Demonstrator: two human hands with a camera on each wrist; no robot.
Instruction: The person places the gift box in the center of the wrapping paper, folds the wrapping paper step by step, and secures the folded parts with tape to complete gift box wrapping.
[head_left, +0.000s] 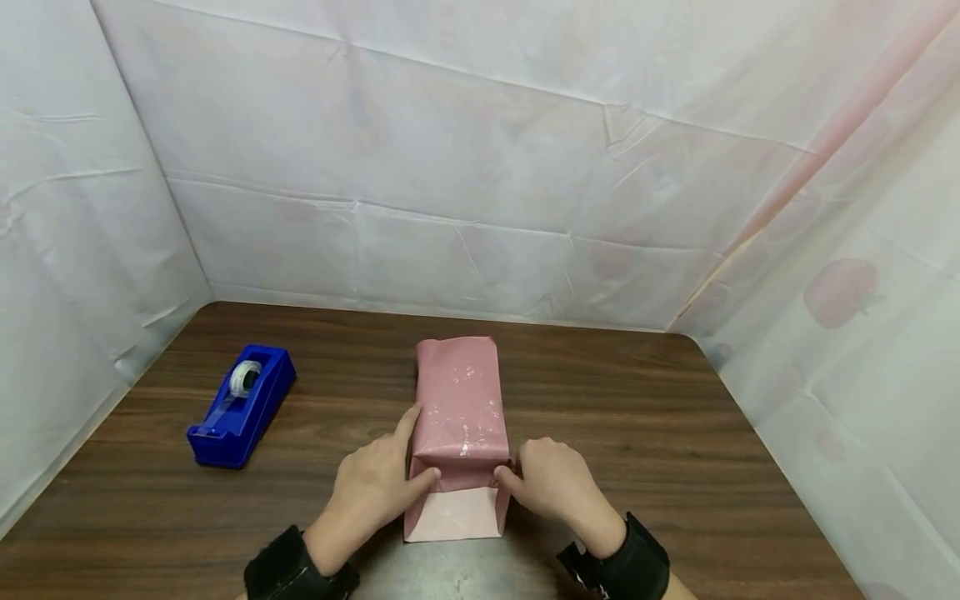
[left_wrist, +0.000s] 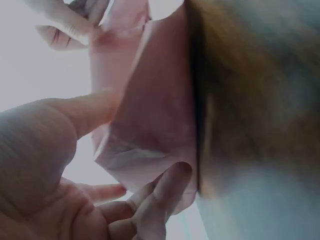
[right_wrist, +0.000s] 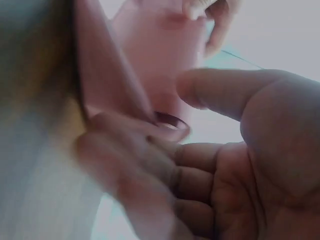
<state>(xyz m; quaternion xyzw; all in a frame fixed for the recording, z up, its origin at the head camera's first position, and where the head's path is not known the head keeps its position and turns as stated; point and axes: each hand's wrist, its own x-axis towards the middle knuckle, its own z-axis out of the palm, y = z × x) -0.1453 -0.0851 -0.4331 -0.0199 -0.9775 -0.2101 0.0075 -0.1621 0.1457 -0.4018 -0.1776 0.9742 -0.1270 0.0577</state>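
A box wrapped in glossy pink wrapping paper (head_left: 461, 400) lies lengthwise on the table. At its near end the paper is folded in, and a pale flap (head_left: 455, 515) spreads toward me. My left hand (head_left: 375, 483) holds the left near corner, index finger along the side and thumb on the folded end. On the opposite corner, my right hand (head_left: 558, 483) presses its thumb to the fold, with its other fingers bent by the side. Both wrist views show the creased side paper (left_wrist: 155, 95) between thumb and fingers; the right fingers (right_wrist: 135, 170) are blurred.
A blue tape dispenser (head_left: 251, 408) with a roll of clear tape (head_left: 244, 378) stands to the left on the brown wooden table (head_left: 637, 392). White cloth (head_left: 450, 167) hangs behind the table and along both sides. Black bands (head_left: 296, 567) wrap both wrists.
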